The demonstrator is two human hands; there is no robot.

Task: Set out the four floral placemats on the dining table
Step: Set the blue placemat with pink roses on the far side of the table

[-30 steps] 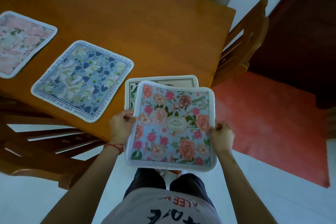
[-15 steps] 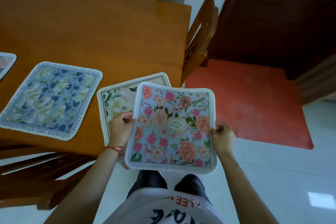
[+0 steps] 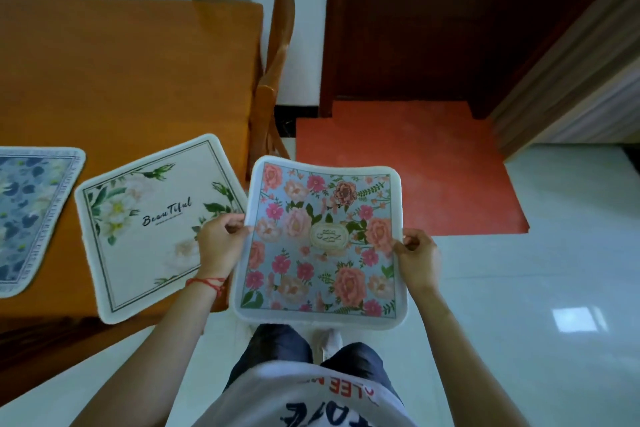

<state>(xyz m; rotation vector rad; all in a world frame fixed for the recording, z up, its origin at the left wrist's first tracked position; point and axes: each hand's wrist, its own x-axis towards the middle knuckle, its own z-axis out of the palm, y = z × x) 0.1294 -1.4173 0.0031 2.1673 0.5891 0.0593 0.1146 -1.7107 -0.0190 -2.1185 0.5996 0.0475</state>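
I hold a light-blue placemat with pink roses [image 3: 322, 239] flat in the air, past the table's right end and above the floor. My left hand [image 3: 218, 243] pinches its left edge and my right hand [image 3: 417, 253] pinches its right edge. A cream placemat with white flowers and the word "Beautiful" [image 3: 152, 222] lies askew on the near right corner of the orange wooden dining table [image 3: 138, 80], its near corner hanging over the edge. A blue floral placemat [image 3: 31, 215] lies to its left, cut by the frame.
A wooden chair [image 3: 273, 80] stands at the table's right end. Another chair [image 3: 52, 340] is tucked in at the near side. Beyond lie a red floor mat [image 3: 398, 163], a dark wooden door [image 3: 433, 17] and white tiled floor [image 3: 536, 305].
My view has swung right, so the pink placemat at far left has left the frame. The rose placemat has come off the cream one, which now lies uncovered on the table corner.
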